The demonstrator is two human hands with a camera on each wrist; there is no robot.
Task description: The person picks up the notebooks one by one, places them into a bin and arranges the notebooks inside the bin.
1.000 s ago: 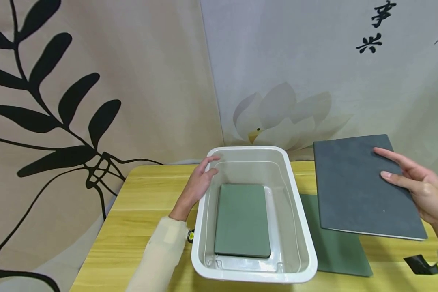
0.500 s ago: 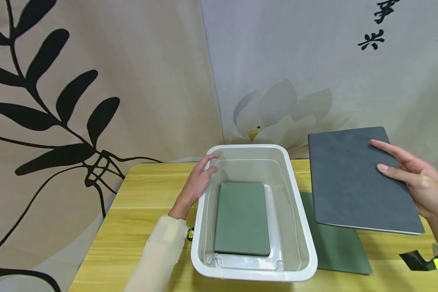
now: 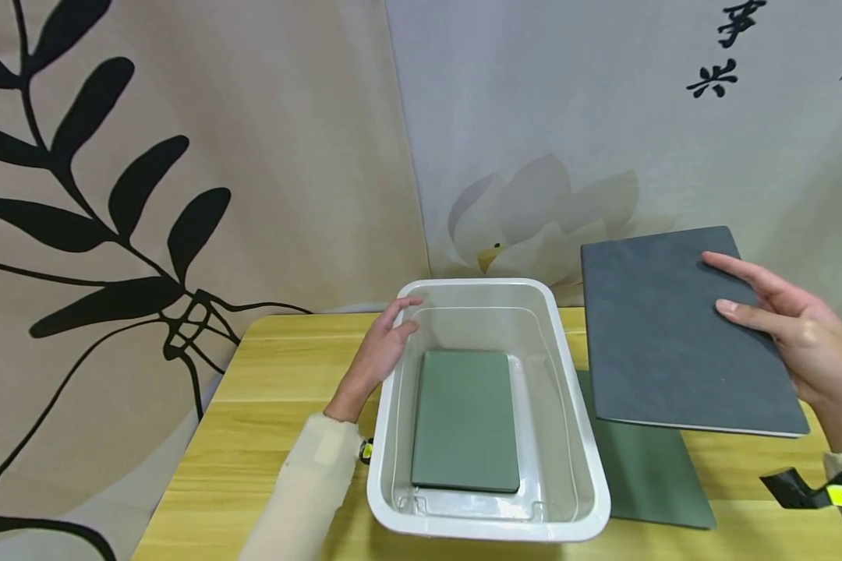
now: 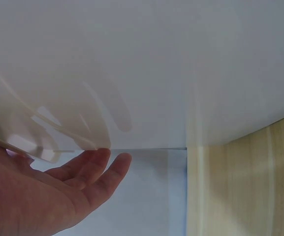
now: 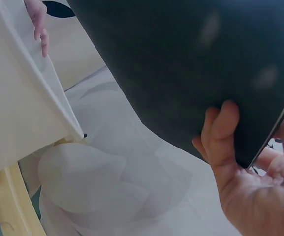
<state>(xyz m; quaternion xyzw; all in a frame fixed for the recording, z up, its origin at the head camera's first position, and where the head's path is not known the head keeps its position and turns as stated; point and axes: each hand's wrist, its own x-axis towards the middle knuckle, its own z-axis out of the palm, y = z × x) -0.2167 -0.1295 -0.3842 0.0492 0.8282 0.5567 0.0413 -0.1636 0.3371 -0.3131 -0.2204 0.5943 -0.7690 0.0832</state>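
notebook (image 3: 673, 343), dark grey, is above the bench (image 3: 267, 389), right of the bin (image 3: 487, 529), its edge pinched by the right hand (image 3: 807, 335); the left hand (image 3: 380, 351) grips the bin's rim, probably to steady it.

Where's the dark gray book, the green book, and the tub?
Dark gray book (image 3: 673, 351): head view, middle of its cover.
Green book (image 3: 465, 421): head view, middle of its cover.
Tub (image 3: 487, 530): head view, its near rim.
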